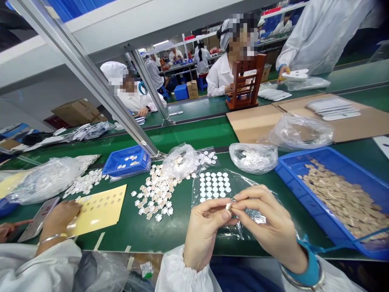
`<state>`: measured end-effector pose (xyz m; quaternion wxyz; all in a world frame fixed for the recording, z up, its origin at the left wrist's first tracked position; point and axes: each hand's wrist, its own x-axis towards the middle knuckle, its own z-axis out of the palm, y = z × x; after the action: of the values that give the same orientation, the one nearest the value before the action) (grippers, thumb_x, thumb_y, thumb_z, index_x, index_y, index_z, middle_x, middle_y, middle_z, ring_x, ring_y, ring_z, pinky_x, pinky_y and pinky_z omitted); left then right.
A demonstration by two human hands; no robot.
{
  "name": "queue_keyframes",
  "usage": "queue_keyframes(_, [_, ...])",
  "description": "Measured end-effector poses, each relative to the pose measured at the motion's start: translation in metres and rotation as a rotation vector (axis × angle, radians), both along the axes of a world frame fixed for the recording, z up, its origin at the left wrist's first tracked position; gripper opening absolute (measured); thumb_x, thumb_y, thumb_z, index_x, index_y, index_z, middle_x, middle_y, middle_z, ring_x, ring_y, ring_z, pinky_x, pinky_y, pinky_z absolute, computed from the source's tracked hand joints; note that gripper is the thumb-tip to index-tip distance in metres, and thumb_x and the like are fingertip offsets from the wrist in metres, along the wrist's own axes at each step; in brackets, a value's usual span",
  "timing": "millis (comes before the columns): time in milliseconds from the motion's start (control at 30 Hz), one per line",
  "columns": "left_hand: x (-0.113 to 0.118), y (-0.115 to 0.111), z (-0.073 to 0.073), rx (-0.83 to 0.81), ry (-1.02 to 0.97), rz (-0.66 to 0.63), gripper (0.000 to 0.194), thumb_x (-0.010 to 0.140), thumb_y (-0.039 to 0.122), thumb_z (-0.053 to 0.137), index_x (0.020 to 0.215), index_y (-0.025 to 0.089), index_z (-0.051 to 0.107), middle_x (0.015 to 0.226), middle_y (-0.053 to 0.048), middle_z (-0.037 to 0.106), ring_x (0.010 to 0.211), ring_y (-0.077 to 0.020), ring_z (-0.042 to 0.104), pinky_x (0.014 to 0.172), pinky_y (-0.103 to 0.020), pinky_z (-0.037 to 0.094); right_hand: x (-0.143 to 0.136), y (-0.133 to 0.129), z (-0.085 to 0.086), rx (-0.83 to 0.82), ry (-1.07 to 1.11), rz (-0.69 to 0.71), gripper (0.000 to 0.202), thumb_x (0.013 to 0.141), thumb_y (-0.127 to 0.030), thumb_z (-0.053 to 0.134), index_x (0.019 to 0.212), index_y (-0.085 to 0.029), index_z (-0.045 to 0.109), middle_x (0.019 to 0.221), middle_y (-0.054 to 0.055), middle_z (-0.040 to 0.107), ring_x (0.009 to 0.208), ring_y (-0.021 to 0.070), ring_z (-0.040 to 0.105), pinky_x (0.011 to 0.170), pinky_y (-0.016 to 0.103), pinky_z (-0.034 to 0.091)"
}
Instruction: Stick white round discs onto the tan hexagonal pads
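My left hand [206, 229] and my right hand [267, 221] meet over the near edge of the green table, fingertips closed together. Between them is a small white-and-tan piece [228, 207], pinched by both hands; its exact kind is too small to make out. Just behind my fingers, white round discs [214, 184] lie in rows on a clear plastic sheet [243, 182]. To the left spreads a heap of small white and tan round pieces [158, 190]. At the right, a blue tray [291, 190] holds many tan pieces [343, 198].
Plastic bags of white pieces [253, 158] stand behind the sheet, beside a small blue bin [126, 162]. At left, a co-worker's hand [60, 217] rests at a yellow sheet [100, 207] near a phone [39, 219]. A metal post [121, 121] rises at the table's back.
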<state>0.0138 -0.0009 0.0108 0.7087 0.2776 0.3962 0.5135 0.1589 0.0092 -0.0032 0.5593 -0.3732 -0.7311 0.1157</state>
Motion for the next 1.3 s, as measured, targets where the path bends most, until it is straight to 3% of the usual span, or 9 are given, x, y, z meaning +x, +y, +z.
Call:
queue_keyframes(467, [0.002, -0.002, 0.002, 0.007, 0.009, -0.006, 0.019, 0.061, 0.02, 0.082, 0.079, 0.017, 0.076, 0.072, -0.003, 0.076, 0.064, -0.0127, 0.069, 0.065, -0.022, 0.059, 0.004, 0.001, 0.006, -0.058, -0.016, 0.042, 0.01, 0.082, -0.011, 0.059, 0.079, -0.021, 0.059, 0.082, 0.003, 0.063, 0.081, 0.0163, 0.059, 0.068, 0.032, 0.049])
queue_keyframes(733, [0.007, -0.003, 0.0, -0.06, -0.108, 0.02, 0.019, 0.064, 0.022, 0.081, 0.081, 0.018, 0.075, 0.073, -0.003, 0.075, 0.066, -0.0113, 0.069, 0.061, -0.018, 0.057, -0.002, -0.001, 0.001, 0.114, -0.031, -0.039, 0.015, 0.076, -0.005, 0.062, 0.08, -0.019, 0.059, 0.082, 0.002, 0.064, 0.08, 0.0152, 0.058, 0.077, 0.035, 0.049])
queue_keyframes(900, [0.006, -0.002, 0.0, -0.066, -0.046, 0.003, 0.02, 0.063, 0.023, 0.081, 0.081, 0.016, 0.075, 0.076, -0.005, 0.076, 0.07, -0.014, 0.069, 0.066, -0.023, 0.059, 0.005, -0.001, 0.004, 0.019, -0.012, -0.031, 0.013, 0.08, -0.008, 0.063, 0.086, -0.019, 0.061, 0.091, 0.004, 0.064, 0.087, 0.0161, 0.057, 0.078, 0.035, 0.047])
queue_keyframes(1067, [0.004, 0.005, -0.002, -0.111, 0.045, 0.044, 0.024, 0.057, 0.024, 0.085, 0.077, 0.015, 0.075, 0.077, -0.005, 0.076, 0.067, -0.0153, 0.069, 0.064, -0.023, 0.06, 0.006, 0.006, 0.01, -0.054, 0.025, 0.022, 0.007, 0.081, -0.013, 0.061, 0.081, -0.019, 0.058, 0.088, 0.001, 0.065, 0.085, 0.0127, 0.059, 0.078, 0.032, 0.047])
queue_keyframes(1300, [0.005, 0.02, -0.016, -0.257, -0.022, 0.061, 0.037, 0.041, 0.021, 0.09, 0.075, 0.017, 0.075, 0.072, -0.004, 0.076, 0.061, -0.0163, 0.069, 0.055, -0.019, 0.058, -0.001, 0.004, 0.011, 0.049, -0.032, -0.094, 0.015, 0.074, -0.012, 0.057, 0.077, -0.024, 0.049, 0.082, -0.006, 0.068, 0.076, 0.0104, 0.061, 0.071, 0.028, 0.051])
